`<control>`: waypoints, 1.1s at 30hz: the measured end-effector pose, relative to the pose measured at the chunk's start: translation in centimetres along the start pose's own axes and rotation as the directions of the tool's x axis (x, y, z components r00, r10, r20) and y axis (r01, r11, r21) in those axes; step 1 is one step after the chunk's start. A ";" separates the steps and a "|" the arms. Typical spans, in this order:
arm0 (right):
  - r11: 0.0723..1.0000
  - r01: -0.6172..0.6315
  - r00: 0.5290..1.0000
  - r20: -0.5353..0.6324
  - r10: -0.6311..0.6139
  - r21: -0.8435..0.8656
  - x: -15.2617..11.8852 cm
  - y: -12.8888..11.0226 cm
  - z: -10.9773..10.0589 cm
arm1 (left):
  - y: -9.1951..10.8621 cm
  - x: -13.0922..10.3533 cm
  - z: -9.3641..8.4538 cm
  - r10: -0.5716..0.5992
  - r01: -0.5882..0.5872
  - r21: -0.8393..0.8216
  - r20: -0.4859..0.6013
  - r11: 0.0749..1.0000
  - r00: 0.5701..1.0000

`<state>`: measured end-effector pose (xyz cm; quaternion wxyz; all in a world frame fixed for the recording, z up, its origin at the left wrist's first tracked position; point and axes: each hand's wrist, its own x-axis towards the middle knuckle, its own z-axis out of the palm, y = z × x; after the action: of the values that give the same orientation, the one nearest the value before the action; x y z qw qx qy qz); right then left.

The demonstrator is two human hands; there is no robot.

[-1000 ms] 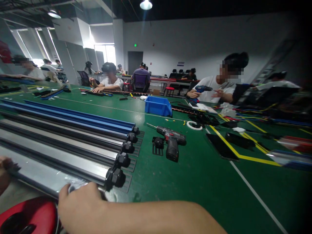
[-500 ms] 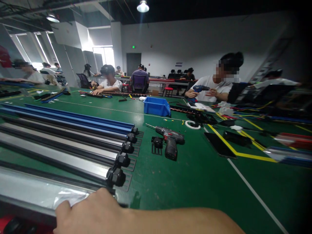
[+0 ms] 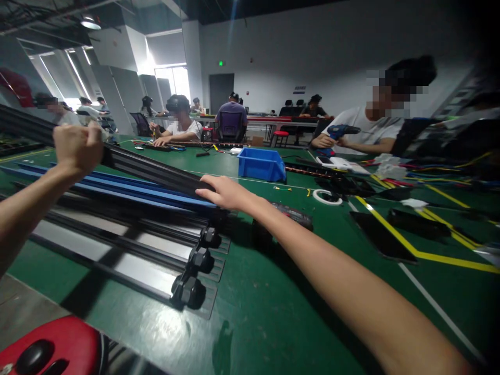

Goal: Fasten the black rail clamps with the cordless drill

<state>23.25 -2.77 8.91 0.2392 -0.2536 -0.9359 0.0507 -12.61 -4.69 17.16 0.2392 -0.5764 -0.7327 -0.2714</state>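
A long black profile (image 3: pixel 152 169) slants across the left half of the view, raised above several blue and silver profiles (image 3: pixel 144 268). My left hand (image 3: pixel 78 146) is closed around it at the upper left. Near its right end my right hand (image 3: pixel 224 192) grips it, thumb and fingers on the profile. The lower profiles lie side by side on the green table (image 3: pixel 265 307), with black cable glands (image 3: pixel 189 291) and flat slotted plates at their right ends. My right forearm partly covers a cordless drill (image 3: pixel 295 214).
Beyond the hands stands a blue bin (image 3: pixel 261 164). A white ring (image 3: pixel 327 197), a dark flat panel (image 3: pixel 383 237) and coloured wires lie to the right. A person holds a blue drill (image 3: pixel 341 131) across the table. A red stool (image 3: pixel 54 346) is at the lower left.
My right hand has moved from the near silver profile to the raised black one. My left hand has come into view, gripping it. The film-covered profile is gone from the near edge.
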 end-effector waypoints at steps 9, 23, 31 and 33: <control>0.988 -0.150 0.988 0.043 0.148 0.042 2.5 9.3 2.1 | 2.2 6.9 12.3 0.061 -0.078 0.190 0.092 0.979 0.994; 0.959 -0.228 0.971 0.113 0.211 0.167 2.7 14.3 7.4 | 0.7 5.2 22.0 0.090 -0.133 0.133 0.291 0.982 0.952; 0.928 -0.269 0.954 0.207 0.219 0.259 4.3 15.1 8.1 | -0.9 4.9 25.4 0.099 -0.215 0.219 0.445 0.952 0.890; 0.920 -0.281 0.948 0.226 0.222 0.273 4.5 15.2 8.1 | -1.1 5.1 26.1 0.085 -0.211 0.223 0.467 0.952 0.880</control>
<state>22.83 12.84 0.37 0.1758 -0.3265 -0.8951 0.2474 -15.82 16.30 1.17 0.1582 -0.6407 -0.7513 -0.0094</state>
